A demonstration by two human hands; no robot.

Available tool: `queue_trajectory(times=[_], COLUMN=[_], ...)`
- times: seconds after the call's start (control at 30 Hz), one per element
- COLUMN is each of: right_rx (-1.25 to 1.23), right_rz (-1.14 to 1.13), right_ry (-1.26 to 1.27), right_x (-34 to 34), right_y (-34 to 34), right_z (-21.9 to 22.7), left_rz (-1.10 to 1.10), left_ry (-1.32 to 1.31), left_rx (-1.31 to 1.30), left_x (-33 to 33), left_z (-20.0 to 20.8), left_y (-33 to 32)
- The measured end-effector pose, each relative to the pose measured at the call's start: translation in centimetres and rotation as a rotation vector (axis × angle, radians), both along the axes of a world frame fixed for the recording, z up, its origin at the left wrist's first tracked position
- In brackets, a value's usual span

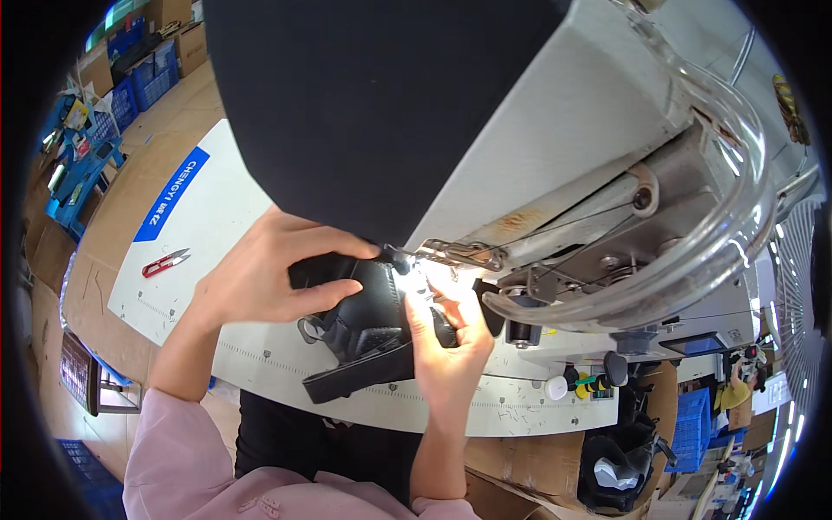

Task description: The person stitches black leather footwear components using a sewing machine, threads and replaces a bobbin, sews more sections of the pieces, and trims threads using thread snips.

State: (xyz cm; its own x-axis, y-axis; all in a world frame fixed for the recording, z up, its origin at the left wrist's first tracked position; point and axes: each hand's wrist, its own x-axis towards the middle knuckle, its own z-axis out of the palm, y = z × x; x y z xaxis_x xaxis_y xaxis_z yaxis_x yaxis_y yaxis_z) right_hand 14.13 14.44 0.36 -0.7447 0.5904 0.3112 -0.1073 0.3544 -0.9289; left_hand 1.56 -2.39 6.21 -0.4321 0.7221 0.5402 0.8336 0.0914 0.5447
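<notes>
A black leather-like piece (368, 316) with stitched seams, a wide strap and a small ring lies under the head of a sewing machine (555, 130). My left hand (277, 273) grips its far left part, with thumb and forefinger on the leather. On the right side of the piece, close to the brightly lit needle area, my right hand (451, 334) pinches its edge. Glare and my fingers hide the exact stitching spot. Red-handled thread snips (165, 263) lie on the white table (243, 347), left of my left hand.
A clear curved guard (728, 251) rings the machine head. Small bottles and a round white cap (555, 387) stand at the table's right. Below the right edge, a cardboard box (537, 459) holds black pieces. Blue crates (156, 78) stand at the far left.
</notes>
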Motion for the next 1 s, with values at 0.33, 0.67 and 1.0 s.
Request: queue_trajectory(times=[0.33,0.67,1.0], right_rx=[-0.017,-0.52,-0.764], right_rz=[-0.069,0.305,0.195], right_ry=[0.096,-0.009,0.259], right_x=[0.1,-4.5,-5.1], right_y=[-1.4,9.0,2.8], right_z=[-2.0,-7.9,-3.8], left_rz=[0.175,0.258,0.173], left_ry=[0.342,0.507,0.392], left_rx=[-0.299,-0.033,0.037], left_x=[9.4,6.9,4.1], left_z=[-2.7,-7.8,-7.1], left_y=[1.6,3.6,1.9])
